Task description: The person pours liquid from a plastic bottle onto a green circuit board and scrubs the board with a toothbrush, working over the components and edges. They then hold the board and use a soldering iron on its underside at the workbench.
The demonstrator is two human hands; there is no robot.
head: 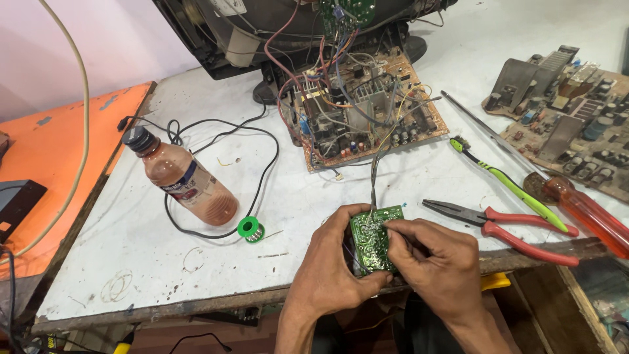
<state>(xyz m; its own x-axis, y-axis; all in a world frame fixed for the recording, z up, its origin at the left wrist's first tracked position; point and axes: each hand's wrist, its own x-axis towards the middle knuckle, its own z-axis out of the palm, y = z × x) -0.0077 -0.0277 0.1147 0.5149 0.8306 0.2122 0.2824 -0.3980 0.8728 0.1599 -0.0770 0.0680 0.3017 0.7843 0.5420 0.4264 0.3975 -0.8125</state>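
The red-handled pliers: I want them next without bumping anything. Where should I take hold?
Grip the pliers by the red handles, coming from the right near the table edge. The handles splay open toward that side; the jaws point left toward the green circuit board.

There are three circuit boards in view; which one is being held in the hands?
The small green circuit board at the table's front edge, gripped between the left hand and right hand. The large brown board and the board at far right lie untouched.
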